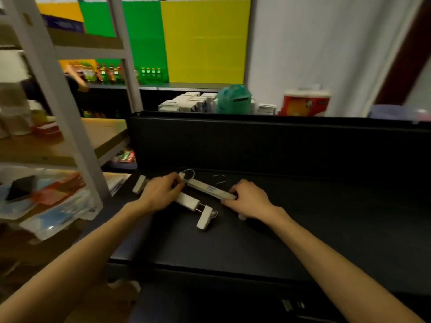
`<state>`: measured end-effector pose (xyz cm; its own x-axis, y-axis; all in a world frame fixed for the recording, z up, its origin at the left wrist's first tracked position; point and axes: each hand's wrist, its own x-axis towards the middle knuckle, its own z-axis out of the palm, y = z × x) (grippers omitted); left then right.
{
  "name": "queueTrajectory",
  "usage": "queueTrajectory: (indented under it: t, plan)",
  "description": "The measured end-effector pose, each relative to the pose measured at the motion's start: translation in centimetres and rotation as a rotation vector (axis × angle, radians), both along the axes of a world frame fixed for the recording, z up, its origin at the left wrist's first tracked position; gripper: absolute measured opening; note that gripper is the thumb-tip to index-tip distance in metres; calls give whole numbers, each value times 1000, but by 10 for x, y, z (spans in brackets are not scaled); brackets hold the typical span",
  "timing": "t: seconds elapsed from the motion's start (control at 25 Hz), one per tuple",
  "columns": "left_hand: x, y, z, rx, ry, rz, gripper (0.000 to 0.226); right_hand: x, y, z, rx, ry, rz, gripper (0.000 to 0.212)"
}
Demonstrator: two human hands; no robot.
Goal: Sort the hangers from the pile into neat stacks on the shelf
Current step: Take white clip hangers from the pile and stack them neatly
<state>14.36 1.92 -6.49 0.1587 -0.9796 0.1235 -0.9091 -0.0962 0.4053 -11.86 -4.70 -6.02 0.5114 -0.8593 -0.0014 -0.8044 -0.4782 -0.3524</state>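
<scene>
Middle of near hanger [186, 201] hidden under left hand [161, 194]. Right end of far hanger [211, 190] covered by right hand [250, 201]; fingertips tucked out of sight. Bottles [105, 72] on back shelf blurred, labels unreadable. Both forearms cut off at bottom edge.

Pale cream wooden clip hangers [211, 190] with silvery wire hooks and a small blue label on one bar, lying on a matte black shelf surface [256, 241]. Far behind, flat panels of bright green [142, 36] and yellow [205, 40] beside a plain white curtain [314, 43]. Far right, a red-and-orange printed paper-roll pack [304, 102]; beside it a teal carton [233, 99]. Left, a grey metal rack [70, 127] with tan boards, and a black phone [21, 187] on red and blue packets.
</scene>
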Motion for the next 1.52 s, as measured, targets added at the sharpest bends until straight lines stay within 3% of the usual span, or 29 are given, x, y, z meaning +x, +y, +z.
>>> queueTrajectory:
  t: [0.16, 0.32, 0.48, 0.6, 0.76, 0.8, 0.88, 1.0, 1.24, 1.32, 1.52]
  plan:
    - [-18, -10, 7, -119, 67, -135, 8, -50, 20, -6, -47, -57, -172, 32]
    - [-71, -27, 12, -216, 190, -252, 8, -113, 49, -6, -37, -422, -383, 18]
    - [-166, -39, 23, -218, 359, -331, 24, -206, 82, 2, -109, -703, -580, 5]
    - [-252, -37, 25, -252, 461, -393, 34, -288, 105, 8, -92, -843, -665, 8]
    - [-372, -45, 25, -264, 420, -471, 32, -402, 126, 9, -52, -996, -734, 12]
    - [-400, -48, 29, -252, 388, -515, 40, -432, 128, 12, -52, -1030, -750, 12]
    - [-447, -56, 37, -219, 346, -644, 55, -488, 128, 19, -34, -1074, -761, 12]
    - [-516, -59, 54, -193, 428, -805, 35, -564, 122, 31, 13, -1117, -770, 17]
    - [-626, -90, 84, -202, 349, -824, 21, -684, 93, 56, 198, -1285, -765, 21]
    - [-661, -106, 88, -192, 352, -805, 21, -724, 79, 62, 138, -1315, -740, 24]
    - [-738, -159, 108, -249, 402, -744, 16, -808, 32, 89, -63, -1160, -628, 46]
